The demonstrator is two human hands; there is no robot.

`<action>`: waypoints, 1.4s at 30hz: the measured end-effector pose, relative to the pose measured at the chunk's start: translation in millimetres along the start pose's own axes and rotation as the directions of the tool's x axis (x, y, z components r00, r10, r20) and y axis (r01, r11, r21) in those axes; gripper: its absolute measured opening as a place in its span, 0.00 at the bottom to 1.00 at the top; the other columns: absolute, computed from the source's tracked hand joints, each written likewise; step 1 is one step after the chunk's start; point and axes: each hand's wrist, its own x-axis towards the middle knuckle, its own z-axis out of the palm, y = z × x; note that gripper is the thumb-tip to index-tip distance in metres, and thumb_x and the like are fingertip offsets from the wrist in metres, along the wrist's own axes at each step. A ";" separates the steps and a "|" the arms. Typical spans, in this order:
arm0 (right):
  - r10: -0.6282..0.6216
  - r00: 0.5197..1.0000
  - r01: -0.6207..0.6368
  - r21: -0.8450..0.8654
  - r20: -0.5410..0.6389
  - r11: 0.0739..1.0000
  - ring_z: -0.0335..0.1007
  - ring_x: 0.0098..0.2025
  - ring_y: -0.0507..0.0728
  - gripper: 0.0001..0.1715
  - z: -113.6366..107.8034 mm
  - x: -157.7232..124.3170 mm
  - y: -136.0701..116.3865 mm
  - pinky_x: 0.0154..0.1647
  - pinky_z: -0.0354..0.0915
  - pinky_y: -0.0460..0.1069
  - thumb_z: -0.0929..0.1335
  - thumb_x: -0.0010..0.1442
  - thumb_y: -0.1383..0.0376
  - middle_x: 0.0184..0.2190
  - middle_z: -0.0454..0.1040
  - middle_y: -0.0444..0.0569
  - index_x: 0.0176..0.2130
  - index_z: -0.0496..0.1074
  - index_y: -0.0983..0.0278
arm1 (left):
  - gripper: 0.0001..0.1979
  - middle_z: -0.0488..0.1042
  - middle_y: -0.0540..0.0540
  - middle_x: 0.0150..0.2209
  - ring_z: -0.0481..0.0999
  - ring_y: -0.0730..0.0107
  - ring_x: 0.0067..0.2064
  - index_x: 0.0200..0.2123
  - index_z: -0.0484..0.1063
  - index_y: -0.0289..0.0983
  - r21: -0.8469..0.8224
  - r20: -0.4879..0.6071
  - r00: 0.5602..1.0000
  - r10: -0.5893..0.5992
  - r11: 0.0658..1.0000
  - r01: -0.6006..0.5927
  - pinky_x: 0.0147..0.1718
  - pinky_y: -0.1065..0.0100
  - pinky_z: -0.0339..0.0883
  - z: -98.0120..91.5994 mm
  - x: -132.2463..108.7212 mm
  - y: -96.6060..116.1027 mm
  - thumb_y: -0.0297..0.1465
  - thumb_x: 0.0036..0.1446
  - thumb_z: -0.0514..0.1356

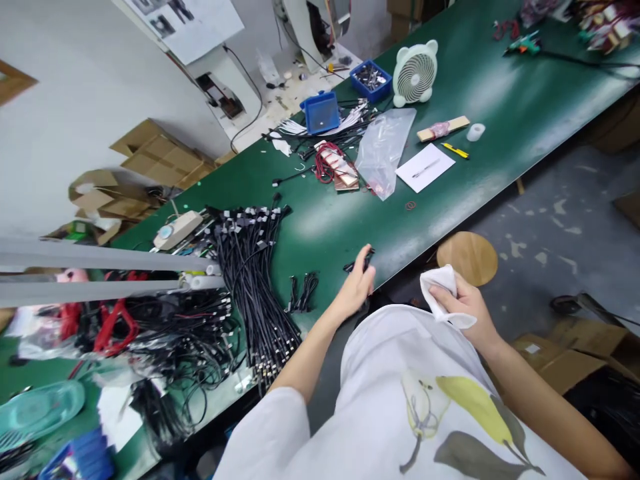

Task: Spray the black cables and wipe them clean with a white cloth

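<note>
My left hand (356, 285) is at the front edge of the green table, with its fingers closed around a short black cable (369, 259). Most of that cable is hidden by the hand. Off the table edge, close to my body, my right hand (470, 312) grips a crumpled white cloth (441, 288). Two small bundles of black cable (303, 293) lie to the left of my left hand. Beyond them a large pile of black cables (250, 280) spreads across the table, light-coloured tips at its near end.
On the green table (320, 230) are a plastic bag (385, 150), white paper (425, 167), a yellow cutter (455, 151), a fan (415, 75) and blue trays (321, 113). A round wooden stool (467, 259) stands by the front edge. Cardboard boxes (575, 350) are at lower right.
</note>
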 end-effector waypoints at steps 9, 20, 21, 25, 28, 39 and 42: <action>-0.724 0.655 0.736 -0.397 0.216 0.548 0.69 0.45 0.53 0.15 -22.1 2.8 -54.5 0.48 0.67 0.46 0.65 0.62 0.76 0.44 0.70 0.52 0.48 0.68 0.64 | 0.26 0.69 0.41 0.54 0.75 0.71 0.40 0.65 0.60 0.41 -0.255 0.201 0.922 0.329 0.927 -0.275 0.42 0.71 0.69 17.1 -72.5 101.2 0.36 0.66 0.56; -0.663 0.748 0.463 -0.717 0.001 0.522 0.63 0.31 0.53 0.04 -19.3 4.1 -31.6 0.33 0.60 0.47 0.64 0.67 0.66 0.31 0.65 0.48 0.39 0.66 0.66 | 0.21 0.78 0.46 0.40 0.64 0.84 0.20 0.58 0.69 0.37 -0.358 0.040 0.993 0.110 0.930 -0.089 0.23 0.77 0.62 62.6 -59.6 104.7 0.38 0.65 0.56; -0.671 0.741 0.439 -0.735 -0.029 0.516 0.62 0.30 0.54 0.06 -27.2 6.4 -31.1 0.32 0.59 0.48 0.64 0.68 0.65 0.30 0.65 0.48 0.37 0.66 0.65 | 0.21 0.79 0.44 0.42 0.63 0.84 0.20 0.57 0.69 0.36 -0.378 0.063 0.993 0.100 0.923 -0.069 0.22 0.77 0.61 61.5 -59.5 106.6 0.38 0.65 0.56; -0.624 0.759 0.341 -0.703 -0.186 0.624 0.62 0.29 0.54 0.08 -64.0 2.1 -39.6 0.29 0.58 0.48 0.65 0.67 0.63 0.28 0.65 0.46 0.35 0.64 0.64 | 0.21 0.78 0.41 0.47 0.59 0.86 0.18 0.56 0.70 0.35 -0.441 0.079 0.995 0.061 0.897 -0.020 0.17 0.76 0.58 51.0 -61.9 115.3 0.39 0.64 0.58; -0.646 0.760 0.453 -0.660 -0.065 0.600 0.64 0.31 0.53 0.09 -68.4 -11.0 -47.2 0.32 0.60 0.47 0.67 0.65 0.62 0.30 0.65 0.46 0.36 0.63 0.64 | 0.19 0.79 0.44 0.45 0.60 0.86 0.17 0.56 0.70 0.37 -0.378 0.043 0.990 0.132 0.920 -0.107 0.17 0.76 0.59 46.9 -66.2 120.1 0.37 0.66 0.57; -0.633 0.741 0.604 -0.636 0.226 0.480 0.57 0.28 0.52 0.05 -47.5 -7.4 -38.1 0.28 0.54 0.48 0.61 0.67 0.67 0.29 0.61 0.46 0.37 0.64 0.65 | 0.27 0.75 0.43 0.53 0.77 0.70 0.50 0.62 0.64 0.35 0.174 -0.027 0.761 0.649 0.752 -0.635 0.48 0.73 0.71 55.3 -69.3 116.2 0.17 0.59 0.54; -0.498 0.853 0.521 -0.319 0.156 0.792 0.58 0.28 0.50 0.12 -53.3 -8.2 -42.5 0.30 0.56 0.46 0.60 0.69 0.67 0.27 0.60 0.44 0.32 0.60 0.65 | 0.21 0.77 0.44 0.49 0.79 0.71 0.44 0.59 0.68 0.36 -0.050 -0.045 0.832 0.553 0.831 -0.554 0.44 0.73 0.73 54.0 -71.2 123.0 0.22 0.63 0.55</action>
